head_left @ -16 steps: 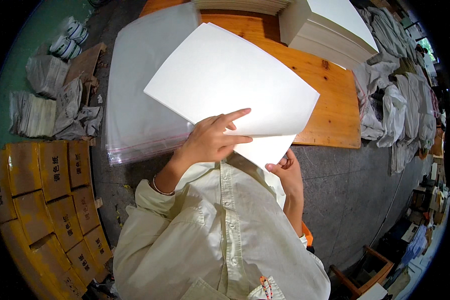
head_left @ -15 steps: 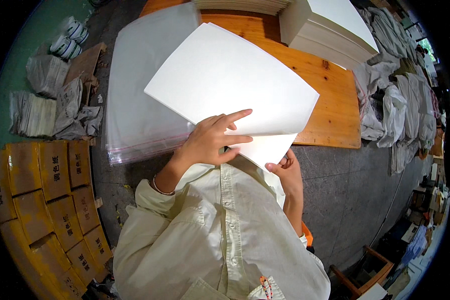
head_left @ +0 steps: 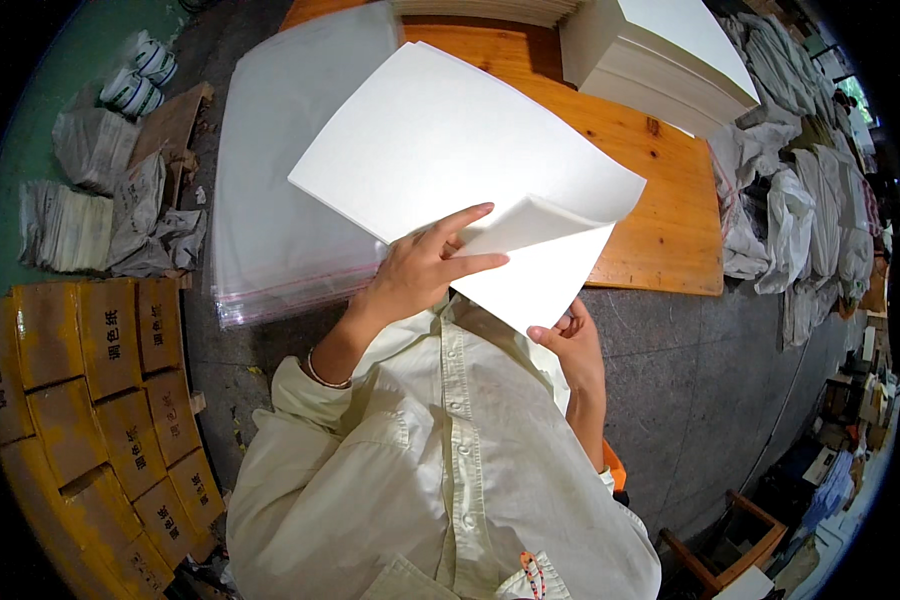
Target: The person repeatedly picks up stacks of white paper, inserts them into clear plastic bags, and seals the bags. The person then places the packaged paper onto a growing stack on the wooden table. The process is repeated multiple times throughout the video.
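A thin stack of large white paper point(head_left: 460, 130) lies aslant before me, partly over the table edge. Along its near side several sheets are bent up in a raised flap point(head_left: 540, 225), baring the white surface beneath. My left hand point(head_left: 415, 270) rests at the near left edge, index finger and thumb stretched apart at the flap's left end; its other fingers are mostly hidden. At the nearest corner, my right hand point(head_left: 575, 345) pinches the paper between thumb and fingers. Left of the paper, and partly under it, lies a pile of clear plastic sleeves point(head_left: 295, 170).
The wooden table point(head_left: 660, 220) bears a tall stack of white paper point(head_left: 670, 70) at the back right. Yellow-brown cartons point(head_left: 110, 400) stand at lower left. Wrapped bundles point(head_left: 65, 225) lie at left. Grey-white cloths or sacks point(head_left: 790, 220) are heaped at right. A wooden stool-like frame point(head_left: 740, 550) stands lower right.
The near part of the paper has risen into a taller flap, showing more white surface beneath. My left hand's fingers have shifted slightly; the right hand stays at the corner.
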`<state>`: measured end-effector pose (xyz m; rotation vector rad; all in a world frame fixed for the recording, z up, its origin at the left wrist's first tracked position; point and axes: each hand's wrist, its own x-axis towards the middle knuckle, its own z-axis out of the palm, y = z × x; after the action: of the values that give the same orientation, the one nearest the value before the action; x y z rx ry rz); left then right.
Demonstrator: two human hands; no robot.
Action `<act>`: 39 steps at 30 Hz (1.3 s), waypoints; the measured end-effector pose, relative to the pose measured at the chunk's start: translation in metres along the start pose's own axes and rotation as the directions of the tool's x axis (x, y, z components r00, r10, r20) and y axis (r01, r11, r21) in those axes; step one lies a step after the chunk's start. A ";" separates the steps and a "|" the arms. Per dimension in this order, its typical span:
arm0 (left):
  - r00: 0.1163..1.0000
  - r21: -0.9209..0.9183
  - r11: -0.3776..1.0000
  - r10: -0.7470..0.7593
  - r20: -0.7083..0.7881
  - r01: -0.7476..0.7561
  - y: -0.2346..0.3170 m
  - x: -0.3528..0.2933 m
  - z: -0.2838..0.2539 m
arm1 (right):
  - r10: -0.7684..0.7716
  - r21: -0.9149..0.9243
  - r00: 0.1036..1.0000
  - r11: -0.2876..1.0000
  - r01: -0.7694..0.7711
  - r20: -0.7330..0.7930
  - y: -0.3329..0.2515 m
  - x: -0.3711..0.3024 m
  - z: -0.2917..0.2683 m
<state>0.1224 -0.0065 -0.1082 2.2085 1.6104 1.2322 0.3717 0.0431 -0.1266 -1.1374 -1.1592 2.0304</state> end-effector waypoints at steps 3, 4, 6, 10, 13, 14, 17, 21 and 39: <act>0.994 -0.055 0.998 0.013 0.112 -0.007 0.007 0.004 -0.008 | 0.000 -0.013 1.000 1.000 -0.001 -0.014 -0.001 0.002 0.003; 0.992 -0.031 0.999 0.028 0.119 -0.025 0.006 0.005 -0.009 | 0.000 -0.025 0.999 1.000 -0.001 -0.032 0.000 0.003 0.004; 0.992 -0.024 0.999 0.033 0.120 -0.030 0.005 0.005 -0.008 | 0.007 -0.059 0.998 0.998 -0.010 -0.056 0.002 0.005 0.005; 0.995 -0.071 0.996 -0.053 0.082 0.058 -0.004 -0.005 0.005 | -0.012 -0.062 0.999 0.998 0.009 -0.040 0.010 0.005 -0.003; 0.996 -0.041 0.997 -0.070 -0.052 0.068 -0.006 -0.007 0.011 | 0.002 -0.057 1.000 0.998 -0.003 -0.009 0.008 0.003 -0.004; 0.993 -0.023 0.998 -0.055 -0.109 0.053 -0.007 -0.006 0.012 | 0.015 -0.061 1.000 0.998 -0.015 -0.004 0.005 0.001 -0.004; 1.000 0.063 0.998 0.017 -0.020 -0.016 -0.006 -0.004 0.008 | 0.038 -0.023 0.999 0.999 -0.039 -0.031 0.000 -0.001 0.002; 0.986 -0.003 1.000 0.030 0.164 -0.030 0.007 0.002 -0.007 | 0.021 -0.045 0.999 0.999 -0.023 -0.036 -0.004 0.001 0.006; 0.990 0.076 0.995 0.062 0.129 -0.072 0.008 0.003 -0.005 | 0.037 -0.052 0.999 0.998 -0.038 -0.023 -0.001 0.001 0.001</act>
<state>0.1251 -0.0084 -0.0992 2.3556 1.5755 1.0361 0.3701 0.0441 -0.1257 -1.2119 -1.1950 2.0214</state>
